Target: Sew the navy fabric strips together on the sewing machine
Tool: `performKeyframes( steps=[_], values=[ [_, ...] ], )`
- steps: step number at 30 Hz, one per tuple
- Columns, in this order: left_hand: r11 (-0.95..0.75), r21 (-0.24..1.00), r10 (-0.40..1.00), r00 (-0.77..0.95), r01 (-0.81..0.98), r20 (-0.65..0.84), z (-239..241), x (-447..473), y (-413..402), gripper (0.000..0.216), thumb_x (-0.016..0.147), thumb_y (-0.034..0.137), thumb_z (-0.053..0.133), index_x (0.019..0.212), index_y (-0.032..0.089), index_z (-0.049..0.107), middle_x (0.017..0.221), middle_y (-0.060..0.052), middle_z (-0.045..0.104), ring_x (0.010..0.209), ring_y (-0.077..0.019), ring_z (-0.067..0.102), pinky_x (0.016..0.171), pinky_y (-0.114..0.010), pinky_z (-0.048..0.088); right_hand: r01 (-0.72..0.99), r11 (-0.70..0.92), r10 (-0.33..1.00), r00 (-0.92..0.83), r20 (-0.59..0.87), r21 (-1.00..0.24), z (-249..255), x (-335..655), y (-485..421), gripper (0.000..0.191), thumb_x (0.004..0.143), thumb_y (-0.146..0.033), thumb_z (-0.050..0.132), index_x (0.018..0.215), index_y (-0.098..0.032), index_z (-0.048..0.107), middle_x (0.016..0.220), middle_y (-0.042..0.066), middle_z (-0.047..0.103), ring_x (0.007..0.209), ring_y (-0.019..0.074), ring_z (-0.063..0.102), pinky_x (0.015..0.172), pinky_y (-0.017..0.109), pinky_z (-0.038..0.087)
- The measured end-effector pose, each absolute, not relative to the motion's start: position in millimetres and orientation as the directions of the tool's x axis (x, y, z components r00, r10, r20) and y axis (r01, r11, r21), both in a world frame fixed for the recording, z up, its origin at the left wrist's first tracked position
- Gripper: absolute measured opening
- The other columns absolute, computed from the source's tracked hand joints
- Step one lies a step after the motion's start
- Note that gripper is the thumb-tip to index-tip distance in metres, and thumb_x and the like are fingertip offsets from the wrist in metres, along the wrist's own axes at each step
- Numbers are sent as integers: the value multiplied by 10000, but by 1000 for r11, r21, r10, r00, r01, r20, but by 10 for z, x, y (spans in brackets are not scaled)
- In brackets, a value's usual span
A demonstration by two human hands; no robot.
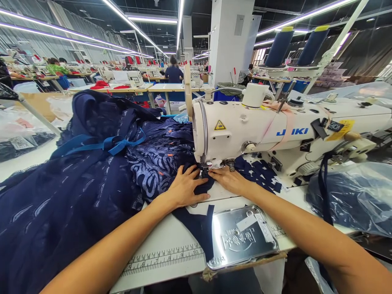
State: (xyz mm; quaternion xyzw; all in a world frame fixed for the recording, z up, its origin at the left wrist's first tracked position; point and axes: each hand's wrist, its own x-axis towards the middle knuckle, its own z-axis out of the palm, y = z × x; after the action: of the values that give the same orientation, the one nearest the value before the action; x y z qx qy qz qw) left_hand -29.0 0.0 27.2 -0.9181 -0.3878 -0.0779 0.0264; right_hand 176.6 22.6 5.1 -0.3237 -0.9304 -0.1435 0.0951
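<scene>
Dark navy fabric (pixel 204 188) lies under the presser foot (pixel 204 169) of a white sewing machine (pixel 226 122). My left hand (pixel 185 185) rests on the fabric left of the foot, palm down, fingers spread. Just right of the needle area, my right hand (pixel 228 179) reaches in with fingers stretched out, their tips touching the fabric's edge; the thumb is hidden. To the left spreads a heap of navy lace garments (pixel 153 163), patterned in pale blue and bundled with a blue tie (pixel 114 145). A navy strip (pixel 199 228) hangs toward me below my left hand.
A shiny metal plate (pixel 241 237) and a printed ruler (pixel 165 257) lie along the table's front. Small navy pieces (pixel 257 171) are scattered behind my right hand. At right is a clear plastic bag (pixel 352 196) of dark fabric. Two thread cones (pixel 278 47) stand above the machine.
</scene>
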Motion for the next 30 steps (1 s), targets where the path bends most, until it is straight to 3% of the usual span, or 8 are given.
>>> performKeyframes(
  steps=[7, 12, 17, 20, 24, 30],
  values=[
    [-659, -11, 728, 641, 752, 244, 180, -210, -76, 499, 760, 534, 534, 1141, 215, 578, 1226, -160, 510, 1213, -339, 362, 980, -614, 192, 665, 723, 609, -742, 280, 190, 10, 1779, 237, 343, 832, -60, 441, 1143, -103, 578, 1138, 106, 585, 1012, 228, 554, 865, 353, 468],
    [-613, -16, 757, 593, 790, 273, 146, -190, -162, 362, 763, 238, 522, 1119, 209, 586, 1231, -130, 515, 1220, -319, 367, 993, -598, 207, 678, 721, 609, -717, 339, 139, 26, 1785, 202, 329, 834, -89, 431, 1120, -114, 591, 1082, 115, 601, 985, 224, 551, 847, 361, 458],
    [-675, 11, 721, 657, 738, 220, 227, -341, 23, 441, 683, 8, 401, 1004, 206, 629, 1172, -75, 571, 1185, -268, 419, 980, -553, 261, 657, 747, 587, -723, 364, 102, 57, 1733, 96, 227, 843, -180, 475, 991, -122, 637, 947, 100, 600, 851, 217, 555, 754, 363, 459],
    [-704, 62, 702, 678, 708, 218, 296, -391, 163, 354, 684, 41, 398, 901, 186, 639, 1130, -68, 592, 1161, -251, 439, 996, -546, 233, 643, 758, 564, -731, 385, 111, 47, 1662, 37, 185, 847, -194, 483, 903, -120, 643, 857, 82, 580, 820, 211, 532, 720, 352, 445],
    [-714, 97, 694, 684, 693, 225, 330, -343, 187, 214, 788, 220, 401, 824, 149, 600, 998, -92, 624, 1107, -249, 475, 1007, -552, 200, 655, 745, 560, -717, 416, 126, 17, 1609, 22, 167, 849, -171, 478, 840, -117, 635, 823, 81, 560, 801, 201, 513, 709, 338, 427],
    [-669, -9, 724, 655, 743, 216, 269, -212, 184, 211, 807, 201, 360, 910, 116, 523, 916, -106, 615, 989, -238, 534, 1006, -580, 165, 656, 743, 551, -713, 433, 135, -11, 1628, 51, 165, 853, -171, 472, 819, -125, 627, 829, 77, 554, 796, 198, 507, 695, 329, 409]
  ],
)
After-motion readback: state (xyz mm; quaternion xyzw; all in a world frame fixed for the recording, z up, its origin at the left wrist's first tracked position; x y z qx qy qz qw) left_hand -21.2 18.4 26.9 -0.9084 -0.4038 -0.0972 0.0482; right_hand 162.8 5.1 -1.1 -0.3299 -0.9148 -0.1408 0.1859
